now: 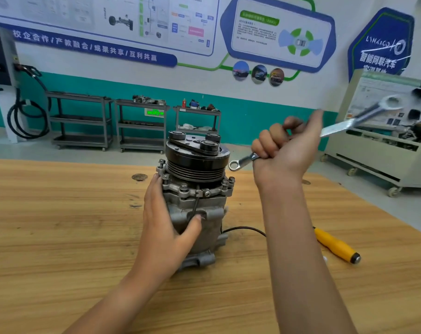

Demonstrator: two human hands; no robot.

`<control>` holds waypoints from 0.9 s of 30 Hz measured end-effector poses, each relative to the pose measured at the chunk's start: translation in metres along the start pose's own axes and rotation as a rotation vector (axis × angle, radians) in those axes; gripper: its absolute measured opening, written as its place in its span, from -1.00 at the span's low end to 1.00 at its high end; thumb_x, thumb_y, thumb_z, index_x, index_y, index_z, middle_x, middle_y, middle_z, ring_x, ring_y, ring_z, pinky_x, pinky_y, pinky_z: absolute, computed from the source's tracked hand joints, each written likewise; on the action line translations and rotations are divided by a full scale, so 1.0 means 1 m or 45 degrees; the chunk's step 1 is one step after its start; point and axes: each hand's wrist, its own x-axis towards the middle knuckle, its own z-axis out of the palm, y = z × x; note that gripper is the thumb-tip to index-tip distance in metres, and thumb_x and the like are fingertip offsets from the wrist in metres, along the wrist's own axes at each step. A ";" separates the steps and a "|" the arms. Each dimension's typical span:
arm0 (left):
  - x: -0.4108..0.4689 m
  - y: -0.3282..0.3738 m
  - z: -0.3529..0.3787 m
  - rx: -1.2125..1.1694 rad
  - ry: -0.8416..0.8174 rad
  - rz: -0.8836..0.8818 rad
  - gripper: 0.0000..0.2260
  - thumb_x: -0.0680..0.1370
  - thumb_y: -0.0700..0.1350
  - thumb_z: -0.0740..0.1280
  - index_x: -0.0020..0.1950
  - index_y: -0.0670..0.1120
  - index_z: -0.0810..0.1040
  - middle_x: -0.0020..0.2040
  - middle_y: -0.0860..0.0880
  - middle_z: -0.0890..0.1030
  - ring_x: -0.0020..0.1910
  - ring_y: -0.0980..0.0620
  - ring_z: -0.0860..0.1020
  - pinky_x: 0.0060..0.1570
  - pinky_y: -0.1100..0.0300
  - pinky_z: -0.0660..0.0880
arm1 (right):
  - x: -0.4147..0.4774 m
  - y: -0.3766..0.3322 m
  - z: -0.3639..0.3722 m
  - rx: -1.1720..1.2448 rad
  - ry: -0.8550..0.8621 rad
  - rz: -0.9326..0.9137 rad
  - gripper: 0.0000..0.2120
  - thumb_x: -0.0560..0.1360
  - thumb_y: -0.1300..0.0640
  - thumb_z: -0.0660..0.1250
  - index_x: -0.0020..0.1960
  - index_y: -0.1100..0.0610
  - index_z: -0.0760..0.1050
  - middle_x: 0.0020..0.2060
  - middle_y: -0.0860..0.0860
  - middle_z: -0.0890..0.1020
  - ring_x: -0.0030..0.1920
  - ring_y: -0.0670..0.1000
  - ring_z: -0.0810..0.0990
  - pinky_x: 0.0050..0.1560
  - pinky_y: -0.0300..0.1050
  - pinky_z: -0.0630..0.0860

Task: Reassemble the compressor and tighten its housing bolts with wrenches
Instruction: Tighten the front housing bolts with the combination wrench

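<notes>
Left hand point(163, 213) clamps compressor point(195, 189) upright; right hand point(284, 150) fisted on raised wrench point(325, 131). Risk: wrench slipping off bolt, rounding it.

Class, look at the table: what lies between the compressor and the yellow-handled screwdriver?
In the head view, a black cable from the compressor and the right forearm lie before the screwdriver.

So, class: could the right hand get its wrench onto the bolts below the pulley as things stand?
Probably yes. The right hand holds the wrench in the air beside the compressor, and the near bolts stand exposed below the pulley. The left hand grips the body lower down, clear of them.
</notes>
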 end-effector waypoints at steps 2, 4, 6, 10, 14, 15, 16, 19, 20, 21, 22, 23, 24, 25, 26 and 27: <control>0.000 -0.002 0.001 0.006 -0.012 -0.007 -0.20 0.41 -0.04 0.40 0.49 0.10 -0.03 0.50 0.08 0.09 0.49 0.08 0.08 0.46 -0.03 0.13 | 0.018 0.003 -0.011 -0.006 0.122 0.262 -0.55 0.63 -0.09 0.00 -0.36 0.09 0.20 -0.64 -0.08 0.10 -0.66 -0.11 0.03 -0.62 -0.33 -0.01; -0.001 -0.002 0.001 0.001 -0.007 -0.012 -0.19 0.40 0.00 0.38 0.51 0.08 -0.04 0.50 0.09 0.08 0.49 0.09 0.07 0.46 -0.02 0.11 | 0.029 0.010 -0.020 0.008 0.176 0.402 -0.57 0.64 -0.07 -0.01 -0.36 0.09 0.19 -0.66 -0.08 0.11 -0.69 -0.12 0.05 -0.66 -0.35 -0.01; 0.000 -0.002 0.001 0.002 0.001 -0.003 -0.20 0.40 -0.01 0.38 0.47 0.13 -0.05 0.51 0.08 0.08 0.49 0.09 0.07 0.46 0.00 0.10 | 0.033 0.017 -0.026 -0.001 0.185 0.503 -0.58 0.64 -0.03 -0.01 -0.36 0.09 0.19 -0.68 -0.08 0.12 -0.72 -0.12 0.07 -0.69 -0.35 0.01; 0.000 -0.004 0.000 -0.001 0.002 0.018 -0.23 0.43 -0.01 0.41 0.46 0.14 -0.04 0.50 0.08 0.10 0.49 0.09 0.09 0.45 0.04 0.11 | 0.035 0.024 -0.031 0.085 0.261 0.589 -0.63 0.63 0.11 0.00 -0.35 0.10 0.20 -0.69 -0.08 0.14 -0.74 -0.11 0.08 -0.70 -0.36 0.02; 0.001 -0.006 0.001 0.007 0.002 0.024 -0.22 0.43 -0.04 0.42 0.49 0.09 -0.01 0.50 0.06 0.11 0.49 0.08 0.10 0.43 0.09 0.09 | 0.041 0.017 -0.030 0.180 0.325 0.507 -0.66 0.61 0.17 -0.01 -0.34 0.11 0.18 -0.69 -0.07 0.15 -0.73 -0.10 0.09 -0.69 -0.35 0.03; 0.001 -0.007 0.001 0.012 0.000 0.025 -0.21 0.44 -0.07 0.43 0.50 0.07 -0.01 0.50 0.06 0.11 0.49 0.07 0.10 0.43 0.10 0.09 | 0.043 0.014 -0.029 0.200 0.320 0.491 -0.66 0.61 0.18 -0.01 -0.34 0.11 0.18 -0.69 -0.07 0.16 -0.73 -0.10 0.09 -0.69 -0.36 0.03; 0.001 -0.007 0.002 0.015 -0.001 0.025 -0.20 0.44 -0.09 0.44 0.50 0.07 -0.01 0.50 0.07 0.12 0.49 0.07 0.10 0.43 0.11 0.09 | 0.044 0.012 -0.028 0.208 0.305 0.492 -0.66 0.61 0.17 0.00 -0.34 0.11 0.19 -0.69 -0.07 0.16 -0.73 -0.11 0.10 -0.69 -0.35 0.03; 0.001 -0.005 0.001 0.008 0.005 0.033 -0.23 0.44 -0.07 0.43 0.46 0.15 -0.02 0.50 0.07 0.12 0.48 0.08 0.10 0.44 0.08 0.10 | 0.043 0.016 -0.024 0.161 0.240 0.598 -0.64 0.62 0.15 0.01 -0.36 0.11 0.20 -0.69 -0.07 0.16 -0.73 -0.11 0.10 -0.70 -0.35 0.04; 0.001 -0.004 0.001 0.008 0.008 0.033 -0.23 0.44 -0.06 0.42 0.45 0.15 -0.02 0.50 0.05 0.12 0.49 0.08 0.10 0.44 0.07 0.10 | 0.042 0.020 -0.023 0.126 0.228 0.635 -0.63 0.63 0.14 0.01 -0.36 0.11 0.20 -0.69 -0.07 0.16 -0.73 -0.12 0.10 -0.71 -0.35 0.03; 0.001 -0.004 0.001 0.009 0.008 0.027 -0.23 0.43 -0.07 0.43 0.46 0.13 -0.02 0.50 0.03 0.13 0.49 0.07 0.10 0.45 0.04 0.11 | 0.042 0.023 -0.022 0.086 0.222 0.660 -0.63 0.63 0.13 0.00 -0.36 0.11 0.20 -0.69 -0.08 0.15 -0.74 -0.12 0.10 -0.71 -0.34 0.04; 0.001 -0.003 0.001 0.009 0.006 0.016 -0.22 0.43 -0.09 0.43 0.48 0.09 -0.01 0.50 0.01 0.13 0.49 0.06 0.10 0.45 0.01 0.12 | 0.042 0.026 -0.022 0.049 0.219 0.676 -0.63 0.63 0.13 0.00 -0.35 0.10 0.20 -0.69 -0.08 0.15 -0.74 -0.12 0.10 -0.72 -0.34 0.04; 0.001 -0.003 0.001 0.009 0.001 0.003 -0.21 0.42 -0.10 0.43 0.50 0.05 0.00 0.50 0.01 0.13 0.49 0.05 0.10 0.46 -0.02 0.13 | 0.043 0.028 -0.021 0.021 0.217 0.691 -0.63 0.63 0.13 0.00 -0.35 0.10 0.20 -0.69 -0.08 0.15 -0.74 -0.12 0.10 -0.72 -0.34 0.04; 0.000 -0.004 0.001 0.008 -0.005 -0.010 -0.20 0.42 -0.11 0.42 0.51 0.03 0.00 0.50 0.01 0.12 0.49 0.06 0.10 0.46 -0.04 0.13 | 0.044 0.029 -0.021 -0.001 0.212 0.710 -0.63 0.63 0.14 0.00 -0.35 0.10 0.19 -0.69 -0.08 0.15 -0.74 -0.12 0.10 -0.72 -0.34 0.04; 0.000 -0.003 0.000 0.005 -0.009 -0.017 -0.20 0.42 -0.10 0.42 0.51 0.03 0.00 0.51 0.02 0.12 0.49 0.06 0.10 0.46 -0.05 0.13 | 0.044 0.030 -0.021 -0.020 0.203 0.732 -0.64 0.63 0.15 0.00 -0.35 0.10 0.19 -0.69 -0.08 0.15 -0.74 -0.12 0.10 -0.73 -0.34 0.05; 0.000 -0.003 0.000 0.001 -0.008 -0.017 -0.20 0.42 -0.09 0.42 0.51 0.04 -0.01 0.51 0.04 0.11 0.49 0.06 0.09 0.45 -0.06 0.14 | 0.045 0.030 -0.021 -0.041 0.187 0.759 -0.63 0.63 0.15 0.00 -0.36 0.10 0.19 -0.69 -0.08 0.15 -0.74 -0.13 0.10 -0.73 -0.33 0.05; 0.000 -0.002 0.000 -0.004 -0.006 -0.013 -0.20 0.41 -0.08 0.41 0.49 0.09 -0.02 0.50 0.05 0.11 0.49 0.07 0.09 0.45 -0.06 0.14 | 0.046 0.032 -0.021 -0.061 0.166 0.789 -0.63 0.63 0.15 0.00 -0.36 0.10 0.18 -0.69 -0.08 0.15 -0.74 -0.13 0.10 -0.73 -0.33 0.05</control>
